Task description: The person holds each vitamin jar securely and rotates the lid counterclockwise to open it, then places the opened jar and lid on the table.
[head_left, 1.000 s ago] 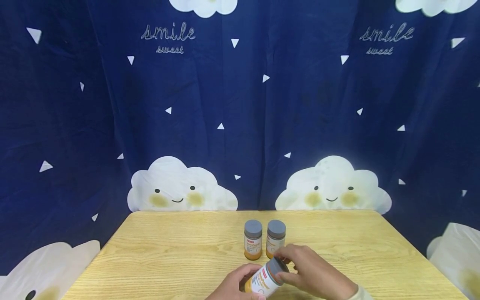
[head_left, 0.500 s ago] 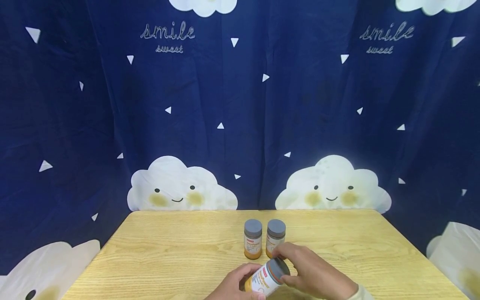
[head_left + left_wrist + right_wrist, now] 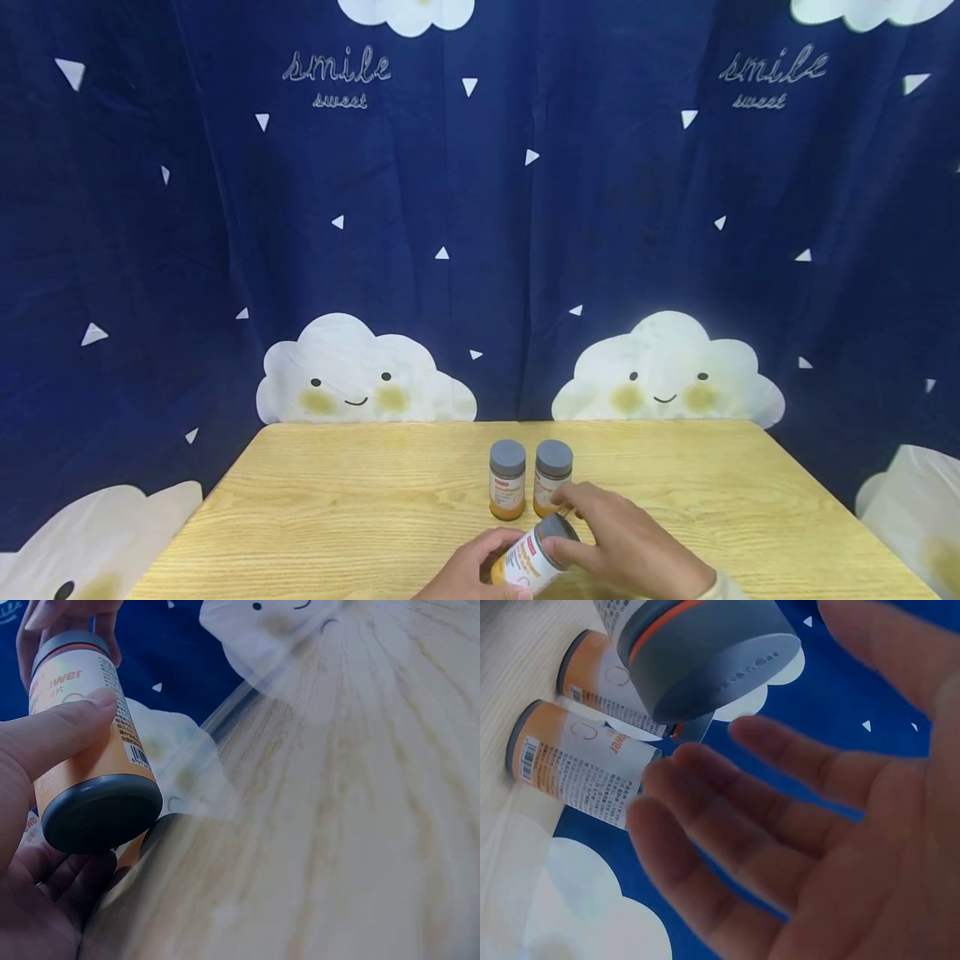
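Note:
My left hand (image 3: 472, 571) grips a bottle (image 3: 528, 562) near the table's front, tilted with its grey cap up toward the right. In the left wrist view my thumb (image 3: 75, 724) lies across the white and orange label, and the bottle's dark base (image 3: 101, 814) faces the camera. My right hand (image 3: 622, 542) is at the cap with its fingers spread. The right wrist view shows these fingers (image 3: 727, 825) standing apart from the grey cap (image 3: 720, 667), which has an orange ring at its lower edge. Nothing is in that palm.
Two matching bottles stand upright just behind the hands, a left one (image 3: 507, 487) and a right one (image 3: 551, 483), the latter partly covered by my right fingers. The light wooden table (image 3: 337, 508) ends at a dark blue curtain (image 3: 510, 208) printed with clouds.
My right fingers have spread and come away from the cap, which they were holding half a second ago. The left hand and its bottle stay nearly in place.

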Demonstrator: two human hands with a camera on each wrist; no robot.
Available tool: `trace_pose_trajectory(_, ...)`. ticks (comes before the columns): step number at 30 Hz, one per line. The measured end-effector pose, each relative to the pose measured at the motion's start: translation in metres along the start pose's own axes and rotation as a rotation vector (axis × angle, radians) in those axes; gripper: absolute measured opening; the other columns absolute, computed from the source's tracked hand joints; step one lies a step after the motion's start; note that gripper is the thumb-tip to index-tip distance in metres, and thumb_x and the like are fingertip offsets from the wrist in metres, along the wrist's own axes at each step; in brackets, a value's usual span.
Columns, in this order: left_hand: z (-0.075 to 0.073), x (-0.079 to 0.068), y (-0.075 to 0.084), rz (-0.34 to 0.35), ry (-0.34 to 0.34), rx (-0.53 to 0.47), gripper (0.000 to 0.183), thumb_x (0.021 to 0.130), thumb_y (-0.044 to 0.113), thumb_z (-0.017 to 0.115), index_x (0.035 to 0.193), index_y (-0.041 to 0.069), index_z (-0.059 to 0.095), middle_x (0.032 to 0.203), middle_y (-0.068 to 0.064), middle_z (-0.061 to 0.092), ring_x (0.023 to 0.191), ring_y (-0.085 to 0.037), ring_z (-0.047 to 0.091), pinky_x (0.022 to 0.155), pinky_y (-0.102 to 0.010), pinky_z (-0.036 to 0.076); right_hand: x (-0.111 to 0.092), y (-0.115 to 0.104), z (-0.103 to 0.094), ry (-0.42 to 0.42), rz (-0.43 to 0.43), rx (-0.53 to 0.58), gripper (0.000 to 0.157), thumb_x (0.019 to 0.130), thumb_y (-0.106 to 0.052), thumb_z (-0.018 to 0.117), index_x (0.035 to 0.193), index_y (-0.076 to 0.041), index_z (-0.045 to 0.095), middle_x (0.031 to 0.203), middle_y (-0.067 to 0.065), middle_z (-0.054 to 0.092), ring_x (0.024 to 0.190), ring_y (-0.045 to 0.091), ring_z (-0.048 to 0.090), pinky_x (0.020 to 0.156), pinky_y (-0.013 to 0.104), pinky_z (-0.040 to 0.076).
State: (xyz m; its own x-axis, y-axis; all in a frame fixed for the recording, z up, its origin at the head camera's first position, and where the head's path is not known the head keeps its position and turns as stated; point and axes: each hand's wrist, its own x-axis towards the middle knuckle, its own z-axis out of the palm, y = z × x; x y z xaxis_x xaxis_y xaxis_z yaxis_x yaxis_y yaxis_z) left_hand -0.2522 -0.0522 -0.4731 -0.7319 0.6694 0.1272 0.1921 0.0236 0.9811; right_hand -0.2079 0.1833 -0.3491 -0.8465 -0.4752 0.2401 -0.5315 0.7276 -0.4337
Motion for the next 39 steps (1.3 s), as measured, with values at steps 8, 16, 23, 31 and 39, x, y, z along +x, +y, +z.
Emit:
trace_pose_trajectory(8, 0.001, -0.001, -0.002, 0.039, -0.011, -0.021, 0.053, 0.088, 0.02, 0.071, 0.136, 0.01, 0.051, 0.124, -0.002, 0.059, 0.105, -0.013, 0.06, 0.087, -0.027, 0.049, 0.002, -0.004, 0.006, 0.067, 0.207, -0.086, 0.044, 0.085, -0.063, 0.058, 0.09, -0.021, 0.066, 0.069, -0.012, 0.057, 0.059, 0.006, 0.05, 0.049, 0.026, 0.04)
trace_pose_trajectory(16, 0.001, 0.0, -0.003, 0.056, -0.016, -0.02, 0.052, 0.088, 0.02, 0.071, 0.136, 0.01, 0.051, 0.123, -0.001, 0.06, 0.104, -0.013, 0.06, 0.086, -0.026, 0.049, 0.001, -0.005, 0.011, 0.112, 0.246, -0.138, 0.049, 0.085, -0.065, 0.057, 0.081, -0.017, 0.068, 0.057, -0.012, 0.051, 0.051, 0.006, 0.045, 0.046, 0.026, 0.036)
trace_pose_trajectory(23, 0.001, 0.001, -0.002, 0.018, -0.008, -0.023, 0.052, 0.088, 0.02, 0.071, 0.135, 0.012, 0.052, 0.123, 0.0, 0.06, 0.105, -0.014, 0.06, 0.086, -0.026, 0.049, 0.002, -0.003, 0.011, 0.072, 0.253, -0.116, 0.052, 0.084, -0.067, 0.056, 0.081, -0.016, 0.069, 0.059, -0.011, 0.055, 0.053, 0.007, 0.047, 0.046, 0.027, 0.038)
trace_pose_trajectory(31, 0.0, 0.001, -0.001, 0.002, -0.002, -0.015, 0.052, 0.088, 0.02, 0.072, 0.135, 0.014, 0.052, 0.123, 0.001, 0.06, 0.104, -0.014, 0.06, 0.086, -0.026, 0.048, 0.004, -0.002, 0.011, 0.067, 0.235, -0.12, 0.057, 0.083, -0.07, 0.054, 0.087, -0.016, 0.07, 0.07, -0.007, 0.063, 0.058, 0.006, 0.051, 0.049, 0.027, 0.041)
trace_pose_trajectory(39, 0.001, 0.002, 0.001, -0.011, 0.001, -0.019, 0.051, 0.088, 0.02, 0.072, 0.135, 0.014, 0.052, 0.124, 0.0, 0.059, 0.105, -0.015, 0.059, 0.086, -0.026, 0.048, 0.006, -0.002, 0.01, 0.032, 0.203, -0.083, 0.043, 0.086, -0.06, 0.06, 0.086, -0.019, 0.072, 0.072, -0.012, 0.063, 0.059, 0.003, 0.051, 0.05, 0.025, 0.041)
